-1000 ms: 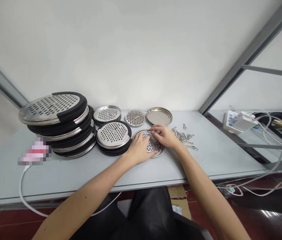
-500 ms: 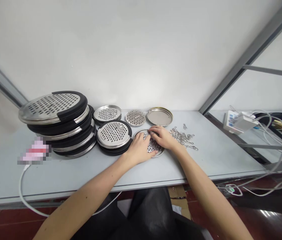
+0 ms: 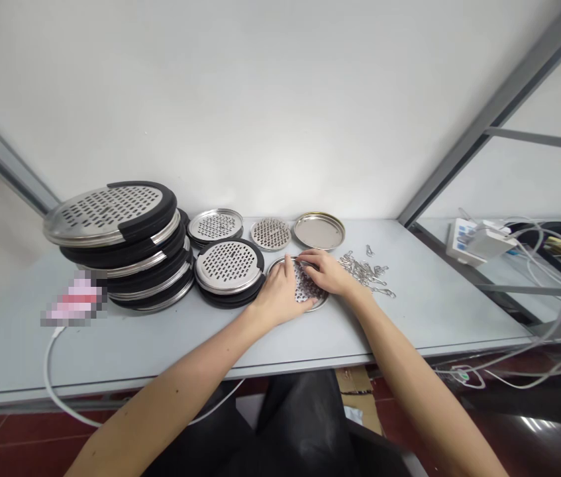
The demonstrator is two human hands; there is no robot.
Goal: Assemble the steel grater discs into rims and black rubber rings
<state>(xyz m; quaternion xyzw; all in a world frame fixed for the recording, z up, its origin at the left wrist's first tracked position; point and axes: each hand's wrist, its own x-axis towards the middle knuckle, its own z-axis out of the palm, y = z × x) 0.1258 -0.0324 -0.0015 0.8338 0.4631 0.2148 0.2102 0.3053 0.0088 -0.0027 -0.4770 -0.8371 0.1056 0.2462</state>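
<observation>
A round metal grater plate [image 3: 306, 286] with a raised rim lies on the table in front of me, partly covered by both hands. My left hand [image 3: 280, 293] grips it from the left, thumb across the near rim and index finger raised near the far rim. With its fingers bent together, my right hand [image 3: 328, 271] holds the plate's far right edge. Whatever small thing may be under those fingertips is hidden. Just right of it lies a loose pile of small metal wire clips [image 3: 363, 270]. Left of my hands is a short stack of black-edged round graters [image 3: 228, 268].
A tall stack of larger black-rimmed graters [image 3: 111, 212] stands at the left, beside a blurred pink item [image 3: 76, 299] on a white cable. Along the wall sit more grater plates [image 3: 215, 225], a small grater disc [image 3: 270, 234] and a shallow round lid [image 3: 318, 230]. A power strip [image 3: 463, 240] is at right.
My left index finger has lifted and straightened toward the far rim. My right hand stays at the far right edge. The view has shifted slightly.
</observation>
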